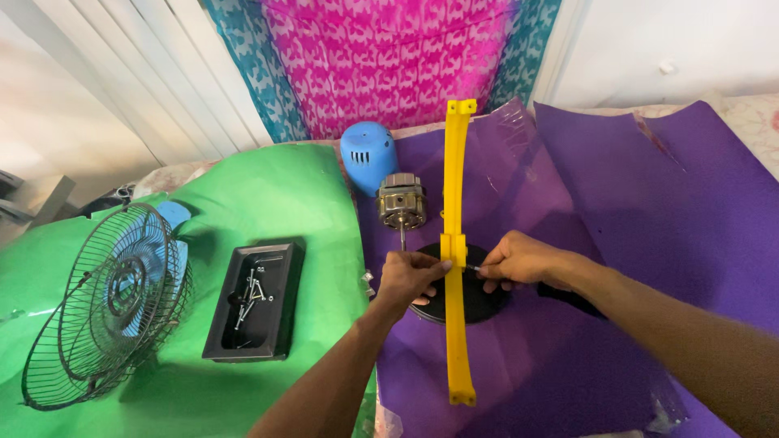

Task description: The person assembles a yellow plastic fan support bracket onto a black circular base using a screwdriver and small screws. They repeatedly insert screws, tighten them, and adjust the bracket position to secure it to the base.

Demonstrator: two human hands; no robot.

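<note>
Both hands at a long yellow bar on purple sheet

The yellow bar (456, 243) lies over a black round base (479, 298), beside the fan cage (105, 304) and black tray (258, 298). The left hand (410, 277) pinches the bar's middle; the right hand (523, 259) grips a small screwdriver (473, 267) touching it.

Both hands (410, 276) (519, 261) forward, fingertips seemingly pinched.

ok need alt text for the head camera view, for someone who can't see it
Two bare hands meet at a long yellow bar lying across a black round base on purple paper; the left hand grips the bar and the right hand pinches a small screw against it. A fan motor, blue cover, black screw tray and wire fan cage lie nearby.
</note>
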